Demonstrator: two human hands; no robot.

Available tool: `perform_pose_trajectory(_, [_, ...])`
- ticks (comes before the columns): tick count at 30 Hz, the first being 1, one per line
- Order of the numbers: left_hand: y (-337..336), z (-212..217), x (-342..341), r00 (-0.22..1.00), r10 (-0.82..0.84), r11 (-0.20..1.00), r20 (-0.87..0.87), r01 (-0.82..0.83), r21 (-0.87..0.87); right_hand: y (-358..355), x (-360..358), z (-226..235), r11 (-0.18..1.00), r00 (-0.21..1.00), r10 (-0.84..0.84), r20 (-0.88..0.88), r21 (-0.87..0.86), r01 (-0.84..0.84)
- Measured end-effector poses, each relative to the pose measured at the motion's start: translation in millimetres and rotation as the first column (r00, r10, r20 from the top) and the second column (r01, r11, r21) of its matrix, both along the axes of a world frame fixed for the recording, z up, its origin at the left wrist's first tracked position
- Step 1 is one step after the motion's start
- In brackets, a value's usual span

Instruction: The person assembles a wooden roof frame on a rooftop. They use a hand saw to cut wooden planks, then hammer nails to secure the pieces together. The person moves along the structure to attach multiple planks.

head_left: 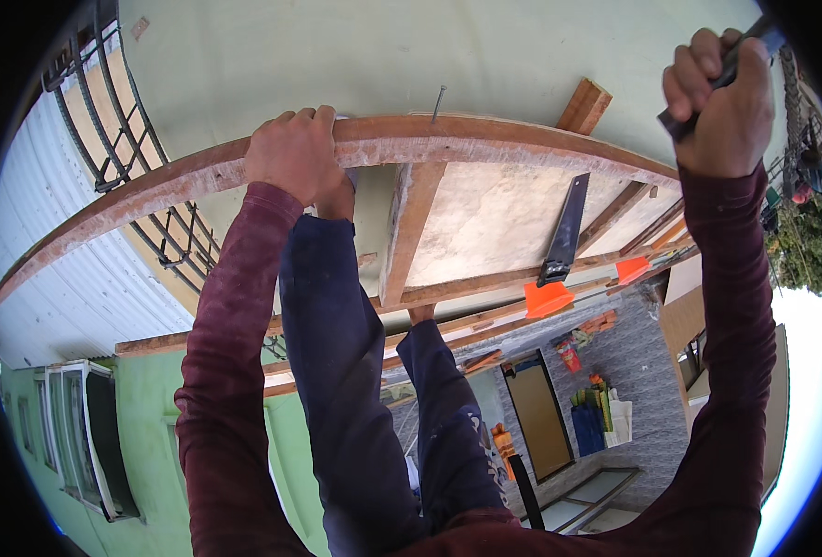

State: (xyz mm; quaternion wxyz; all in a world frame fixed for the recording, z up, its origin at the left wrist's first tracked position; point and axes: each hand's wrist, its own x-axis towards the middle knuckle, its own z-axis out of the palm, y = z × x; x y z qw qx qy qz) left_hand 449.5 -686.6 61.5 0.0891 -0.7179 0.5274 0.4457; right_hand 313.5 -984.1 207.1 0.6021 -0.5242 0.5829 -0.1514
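Note:
My left hand [292, 153] is closed over the top edge of a long wooden beam [485, 139] that bends across the view. Right of that hand, a nail [440, 100] stands up from the beam, tilted slightly. Raised at the upper right, my right hand [722, 97] wraps around the dark handle of a hammer [678, 123]; its head is out of view. Below the beam, a handsaw [564, 232] with a dark blade and an orange handle rests against a pale plywood panel [485, 218]. My right hand is well apart from the nail.
A short wood block [585, 107] sticks out behind the beam. Steel reinforcing bars [118, 121] and corrugated sheets [44, 278] lie at left. My legs [337, 353] straddle the wooden frame. Another orange piece [632, 269] is beside the saw. A green wall with a window [81, 436] appears lower left.

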Motion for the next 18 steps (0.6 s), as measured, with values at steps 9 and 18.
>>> perform_pose_trajectory(9, [-5.0,4.8,-6.5,0.999,0.043,0.998,0.008,-0.043,0.039,-14.1,-5.9,37.7,0.912,0.942,0.334,0.028,0.242,-0.331])
perform_pose_trajectory(18, [-1.3,-4.0,3.6,1.000,-0.005,1.000,-0.019,0.005,-0.020,59.0,-88.5,18.7,0.428,0.507,0.834,-0.217,0.835,-0.346])
